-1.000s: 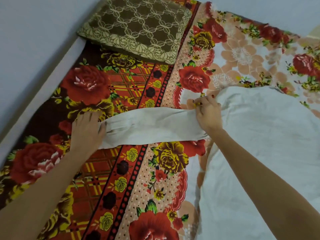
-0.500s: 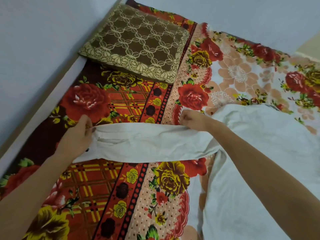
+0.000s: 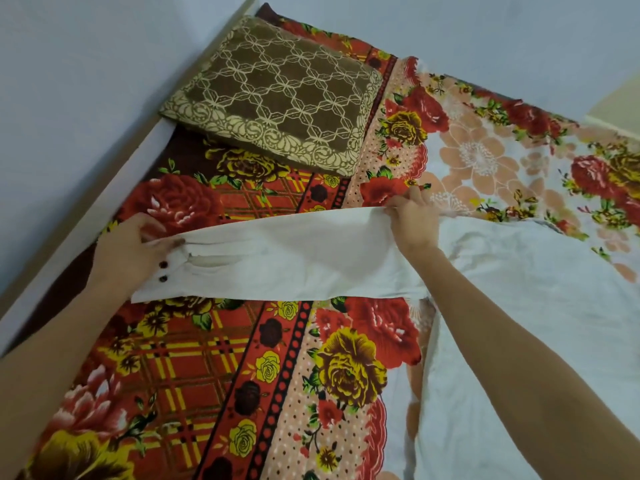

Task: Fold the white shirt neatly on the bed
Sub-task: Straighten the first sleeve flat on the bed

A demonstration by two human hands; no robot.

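Observation:
The white shirt (image 3: 540, 306) lies spread on the right side of the bed, its body running off the frame's right and bottom edges. One long sleeve (image 3: 294, 258) stretches out to the left across the floral bedspread, with two dark buttons on its cuff. My left hand (image 3: 135, 251) grips the cuff end. My right hand (image 3: 414, 221) pinches the sleeve's upper edge near the shoulder. The sleeve is held taut and slightly raised between both hands.
A brown patterned pillow (image 3: 277, 98) lies at the head of the bed. The red floral bedspread (image 3: 214, 375) covers the mattress. A pale bed frame edge (image 3: 104, 188) and a wall run along the left.
Both hands went from pressing the sleeve flat to gripping it. The sleeve is now lifted and pulled straight, and the cuff's buttons show.

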